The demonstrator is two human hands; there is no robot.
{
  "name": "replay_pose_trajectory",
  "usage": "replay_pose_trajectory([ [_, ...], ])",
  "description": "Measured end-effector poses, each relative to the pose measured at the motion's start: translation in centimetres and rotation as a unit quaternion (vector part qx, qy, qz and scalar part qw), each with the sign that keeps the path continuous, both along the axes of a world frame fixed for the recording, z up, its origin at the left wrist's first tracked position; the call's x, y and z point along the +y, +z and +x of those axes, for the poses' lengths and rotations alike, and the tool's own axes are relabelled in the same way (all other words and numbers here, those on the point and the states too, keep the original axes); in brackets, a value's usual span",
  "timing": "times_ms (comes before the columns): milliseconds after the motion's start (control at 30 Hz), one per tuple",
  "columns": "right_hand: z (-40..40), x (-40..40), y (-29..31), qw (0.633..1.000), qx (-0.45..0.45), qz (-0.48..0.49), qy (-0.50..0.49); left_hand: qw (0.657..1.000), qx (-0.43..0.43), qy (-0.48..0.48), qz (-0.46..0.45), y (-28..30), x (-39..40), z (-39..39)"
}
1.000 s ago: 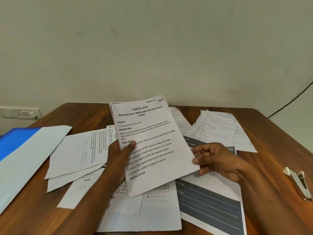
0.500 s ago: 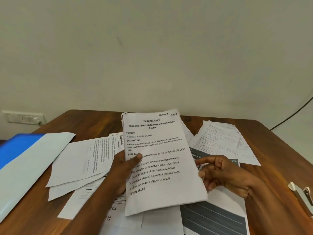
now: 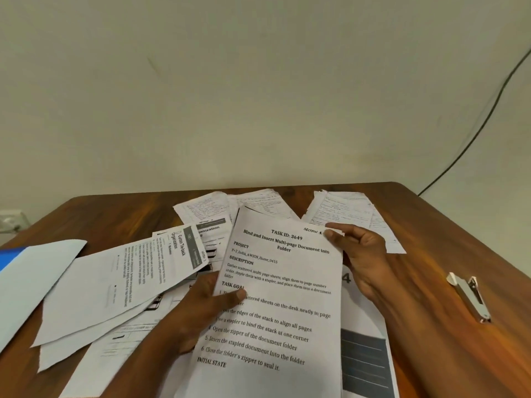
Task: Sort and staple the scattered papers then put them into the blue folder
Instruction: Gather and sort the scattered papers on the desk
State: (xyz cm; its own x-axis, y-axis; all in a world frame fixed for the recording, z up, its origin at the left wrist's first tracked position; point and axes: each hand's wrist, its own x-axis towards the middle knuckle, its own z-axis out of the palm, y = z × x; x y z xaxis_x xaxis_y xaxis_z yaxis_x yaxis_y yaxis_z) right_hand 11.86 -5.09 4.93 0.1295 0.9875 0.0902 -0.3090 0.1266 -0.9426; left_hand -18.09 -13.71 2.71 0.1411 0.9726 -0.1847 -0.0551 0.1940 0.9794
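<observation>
A stack of printed sheets [image 3: 283, 300] headed "TASK ID: 3649" is held over the desk in front of me. My left hand [image 3: 211, 304] grips its left edge, thumb on the top page. My right hand [image 3: 359, 259] holds the upper right corner, thumb on the page and fingers behind. Scattered papers [image 3: 115, 285] lie to the left and under the stack, and handwritten sheets [image 3: 353, 215] lie at the back. The blue folder [image 3: 7, 258] shows only as a corner at the left edge, under a pale sheet [image 3: 31, 280]. A metal stapler [image 3: 471, 297] lies to the right.
The brown wooden desk [image 3: 448, 239] ends at a plain wall behind. A sheet with a dark grey panel [image 3: 365, 363] lies under the stack at the lower right. A black cable [image 3: 477, 130] runs down the wall on the right. A wall socket [image 3: 11, 221] sits at the far left.
The stack has tilted further toward the desk and shifted right. My right hand has moved from the stack's right edge up to its top right corner. The view has moved closer.
</observation>
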Motion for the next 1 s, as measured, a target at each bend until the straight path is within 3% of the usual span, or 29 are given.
replay_pose_trajectory([
  [1000,0.96,0.68,-0.93,0.997,-0.068,0.047,0.004,1.000,-0.011,0.011,-0.018,0.45,-0.45,0.47],
])
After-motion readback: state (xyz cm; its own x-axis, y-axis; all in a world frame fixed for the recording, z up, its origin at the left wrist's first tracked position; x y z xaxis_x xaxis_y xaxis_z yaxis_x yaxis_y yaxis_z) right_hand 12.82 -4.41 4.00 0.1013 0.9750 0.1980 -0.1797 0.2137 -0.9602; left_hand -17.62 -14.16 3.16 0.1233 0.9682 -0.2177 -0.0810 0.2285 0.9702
